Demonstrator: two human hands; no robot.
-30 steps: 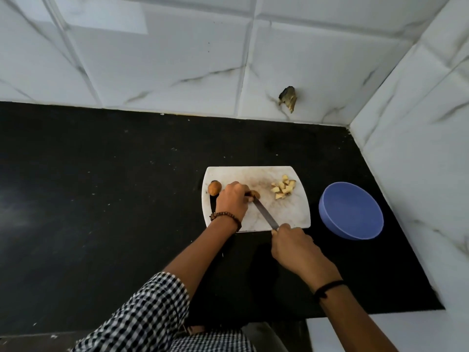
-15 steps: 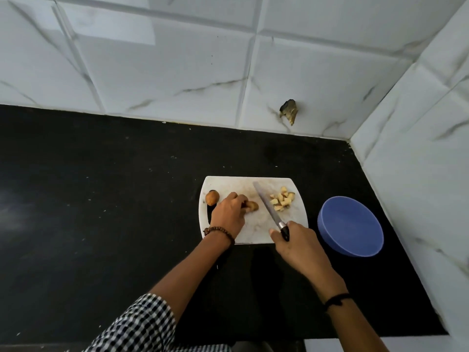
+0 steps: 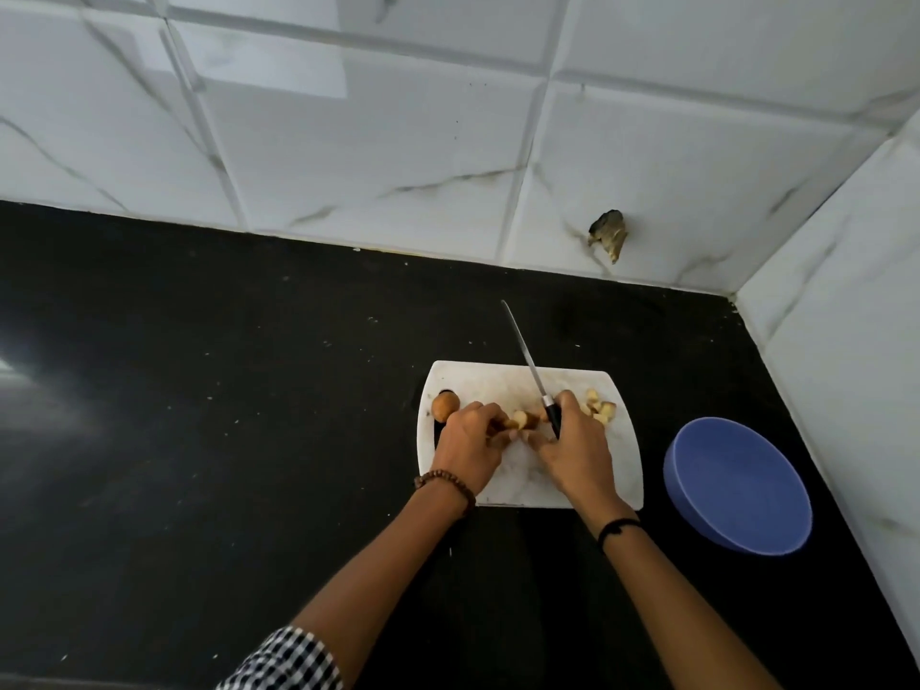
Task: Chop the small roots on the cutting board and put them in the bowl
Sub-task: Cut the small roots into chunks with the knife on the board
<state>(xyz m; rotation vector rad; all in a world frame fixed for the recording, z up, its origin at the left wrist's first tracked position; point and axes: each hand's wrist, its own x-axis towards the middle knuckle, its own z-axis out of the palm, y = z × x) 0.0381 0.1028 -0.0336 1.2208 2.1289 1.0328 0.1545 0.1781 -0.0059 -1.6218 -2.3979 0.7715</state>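
Observation:
A white cutting board [image 3: 622, 470] lies on the black counter. My left hand [image 3: 468, 445] pinches a small cut root [image 3: 520, 419] at the board's middle. My right hand [image 3: 572, 448] grips the black handle of a knife [image 3: 527, 358], whose blade points up and away past the board's far edge; its fingers also touch the root. One whole brown root [image 3: 444, 404] sits by the board's handle hole on the left. A pile of chopped pieces [image 3: 600, 408] lies at the far right of the board, partly hidden by my right hand. The blue bowl [image 3: 737, 485] stands empty to the right.
White marble-look tiled walls rise behind the counter and along its right side, close behind the bowl. A broken hole [image 3: 608, 232] shows in the back wall. The black counter [image 3: 224, 415] stretches wide to the left of the board.
My right hand has moved in over the board to the root, swinging the knife blade from flat on the board to pointing up and away. The left hand keeps holding the root.

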